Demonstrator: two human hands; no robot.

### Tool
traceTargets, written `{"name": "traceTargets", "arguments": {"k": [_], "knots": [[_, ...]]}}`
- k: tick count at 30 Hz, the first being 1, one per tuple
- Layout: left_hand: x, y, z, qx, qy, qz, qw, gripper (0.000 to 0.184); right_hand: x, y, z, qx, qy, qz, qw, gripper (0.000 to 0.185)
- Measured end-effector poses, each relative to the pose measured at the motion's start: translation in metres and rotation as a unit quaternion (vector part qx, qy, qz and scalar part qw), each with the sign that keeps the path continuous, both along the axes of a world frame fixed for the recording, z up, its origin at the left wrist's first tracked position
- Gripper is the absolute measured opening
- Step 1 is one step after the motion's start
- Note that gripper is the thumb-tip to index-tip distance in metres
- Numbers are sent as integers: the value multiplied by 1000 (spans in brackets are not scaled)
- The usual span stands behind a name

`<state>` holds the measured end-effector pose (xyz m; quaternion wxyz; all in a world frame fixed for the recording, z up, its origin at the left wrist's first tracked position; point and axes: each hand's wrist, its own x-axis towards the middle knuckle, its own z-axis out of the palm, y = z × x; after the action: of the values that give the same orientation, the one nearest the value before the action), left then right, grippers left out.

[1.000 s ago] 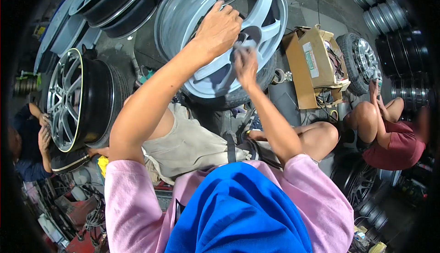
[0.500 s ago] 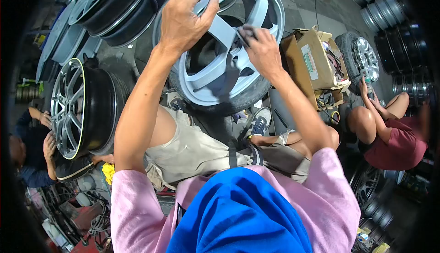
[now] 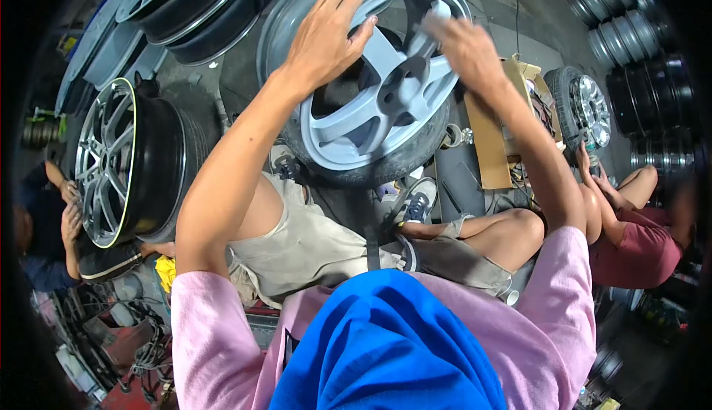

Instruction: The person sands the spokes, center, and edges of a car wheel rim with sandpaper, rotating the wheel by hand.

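- one wearer (image 3: 512,313)
- two co-workers (image 3: 630,247)
- two wearer's hands (image 3: 322,39)
- one blue-grey wheel (image 3: 402,92) at those hands
- one yellow-edged wheel (image 3: 148,161)
- one shiny tyred wheel (image 3: 593,102)
- one box (image 3: 486,139)
- two wearer's shoes (image 3: 417,201)
- one yellow cloth (image 3: 165,270)
- one blue hood (image 3: 386,343)
- several piled wheels (image 3: 200,9) upper left, overlapping, exact count unclear

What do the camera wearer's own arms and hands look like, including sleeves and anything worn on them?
Both the left hand and the right hand are bare of gloves, the right one motion-blurred. The sleeves are plain pink and short, ending just above the elbows. The forearms are uncovered, with no watch or bracelet visible.
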<state>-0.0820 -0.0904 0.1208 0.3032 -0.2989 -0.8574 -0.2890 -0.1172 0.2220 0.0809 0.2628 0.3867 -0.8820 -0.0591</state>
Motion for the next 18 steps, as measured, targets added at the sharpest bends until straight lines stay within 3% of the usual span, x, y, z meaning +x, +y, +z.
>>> {"name": "traceTargets", "arguments": {"k": [2, 4, 5, 8, 10, 12, 14, 16, 18], "knots": [[-1, 0, 1, 0, -5, 0, 1000, 43, -2, -10, 16, -22, 55, -29, 998, 40], [-1, -5, 0, 5, -17, 11, 1000, 42, -5, -15, 0, -14, -49, -32, 998, 47], [-2, -6, -3, 8, -8, 12, 1000, 42, 1, -16, -12, -2, -69, 56, 996, 45], [-4, 0, -6, 12, 27, -4, 1000, 39, 13, -16, 1, 51, -125, 31, 990, 43], [-4, 1, -8, 5, 20, 0, 1000, 39, -8, -11, 11, 46, -66, -52, 995, 42], [-6, 0, -5, 0, 25, 9, 1000, 39, -8, -24, 9, 20, -13, -33, 999, 36], [-2, -2, -4, 5, 13, 14, 1000, 39, 18, -44, -4, 24, -221, -28, 974, 32], [-1, -1, -6, 9, 11, 11, 1000, 40, 19, -46, -3, 8, -219, -6, 976, 30], [0, -3, -8, 9, 6, 7, 1000, 41, 1, -28, 12, -4, -134, -42, 990, 30]]}}
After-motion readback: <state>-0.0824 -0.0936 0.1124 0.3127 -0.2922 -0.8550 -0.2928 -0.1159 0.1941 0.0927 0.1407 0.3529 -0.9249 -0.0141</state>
